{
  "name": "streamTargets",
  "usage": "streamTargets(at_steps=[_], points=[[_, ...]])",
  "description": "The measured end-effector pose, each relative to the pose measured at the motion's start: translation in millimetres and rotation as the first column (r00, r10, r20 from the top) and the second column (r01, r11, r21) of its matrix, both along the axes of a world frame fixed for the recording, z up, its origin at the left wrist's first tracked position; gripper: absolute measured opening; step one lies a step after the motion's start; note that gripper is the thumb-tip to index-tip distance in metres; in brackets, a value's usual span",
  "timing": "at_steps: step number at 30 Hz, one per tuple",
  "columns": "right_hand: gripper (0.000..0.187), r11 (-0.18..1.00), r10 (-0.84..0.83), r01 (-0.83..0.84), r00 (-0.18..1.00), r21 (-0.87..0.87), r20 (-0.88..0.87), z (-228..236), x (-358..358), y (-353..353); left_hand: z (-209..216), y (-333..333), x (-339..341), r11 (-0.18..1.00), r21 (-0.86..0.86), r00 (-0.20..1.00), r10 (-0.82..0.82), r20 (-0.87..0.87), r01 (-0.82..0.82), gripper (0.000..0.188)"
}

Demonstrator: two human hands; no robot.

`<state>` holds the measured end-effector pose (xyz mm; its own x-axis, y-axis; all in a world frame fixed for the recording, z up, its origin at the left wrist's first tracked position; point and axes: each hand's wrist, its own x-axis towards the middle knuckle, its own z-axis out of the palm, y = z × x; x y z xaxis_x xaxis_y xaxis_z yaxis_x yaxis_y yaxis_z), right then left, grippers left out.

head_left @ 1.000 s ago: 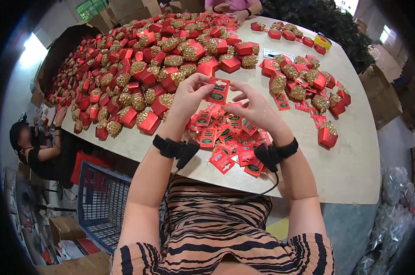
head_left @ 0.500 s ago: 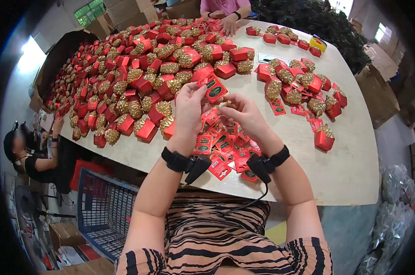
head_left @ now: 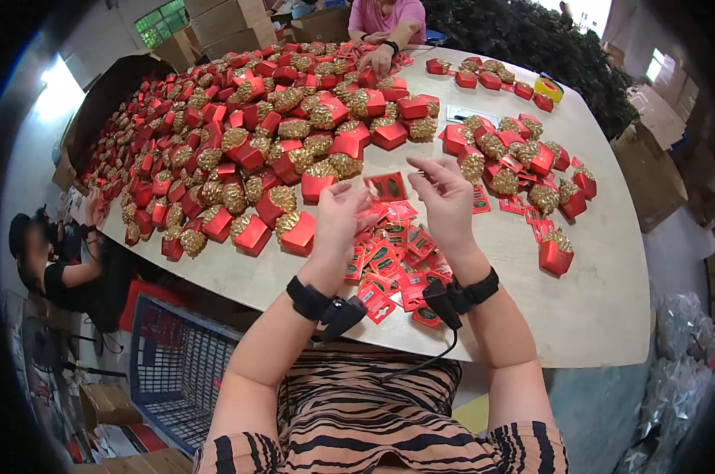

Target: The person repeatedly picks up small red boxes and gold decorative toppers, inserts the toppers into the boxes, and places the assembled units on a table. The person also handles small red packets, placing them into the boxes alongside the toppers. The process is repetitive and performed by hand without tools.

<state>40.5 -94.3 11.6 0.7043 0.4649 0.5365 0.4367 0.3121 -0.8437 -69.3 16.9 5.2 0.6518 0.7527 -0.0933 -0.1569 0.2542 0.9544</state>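
Observation:
Both my hands hover over a heap of red printed hang tags (head_left: 393, 261) near the table's front edge. My left hand (head_left: 340, 220) is at the heap's left side, its fingers loosely bent and apart beside the tags; part of them is hidden. My right hand (head_left: 446, 204) is over the heap's right side, thumb and index finger spread with nothing visible between them. Between the hands, a red tag with a dark oval (head_left: 386, 187) lies at the heap's far end, touched by neither hand. Left of my left hand lies a red box-shaped ornament with a glittery gold top (head_left: 298, 235).
A large pile of red-and-gold ornaments (head_left: 239, 142) covers the table's left and far side. A smaller group (head_left: 523, 150) lies at right, near a yellow tape roll (head_left: 549, 88). A blue plastic crate (head_left: 180, 363) stands below the table's left edge. Two other people work nearby.
The red tag that was between my hands is let go and lies on the heap's far end. My hands have moved apart, and my left hand has come lower. The far co-worker's hand reaches the pile.

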Motion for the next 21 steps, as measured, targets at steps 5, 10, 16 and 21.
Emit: streamTargets(at_steps=[5,10,16,21], points=[[0.048,0.954,-0.021,0.187,0.820,-0.233,0.573,18.2,-8.2,-7.6,21.0,-15.5,2.0,0.801,0.597,0.999,-0.038,-0.015,0.040,0.022],[0.042,0.979,-0.039,0.137,0.854,-0.152,0.518,18.1,-14.2,-6.1,32.3,-17.2,4.4,0.847,0.510,0.983,-0.182,0.018,0.148,0.015],[0.017,0.919,0.335,-0.392,0.833,-0.042,-0.440,17.1,-20.7,-10.2,31.7,-7.7,-6.5,0.915,0.342,0.970,-0.240,0.039,0.213,0.017],[0.018,0.876,0.459,-0.430,0.603,0.218,-0.653,7.3,-21.1,-1.4,33.2,21.7,-39.0,0.732,0.529,0.902,-0.319,-0.292,0.430,0.030]])
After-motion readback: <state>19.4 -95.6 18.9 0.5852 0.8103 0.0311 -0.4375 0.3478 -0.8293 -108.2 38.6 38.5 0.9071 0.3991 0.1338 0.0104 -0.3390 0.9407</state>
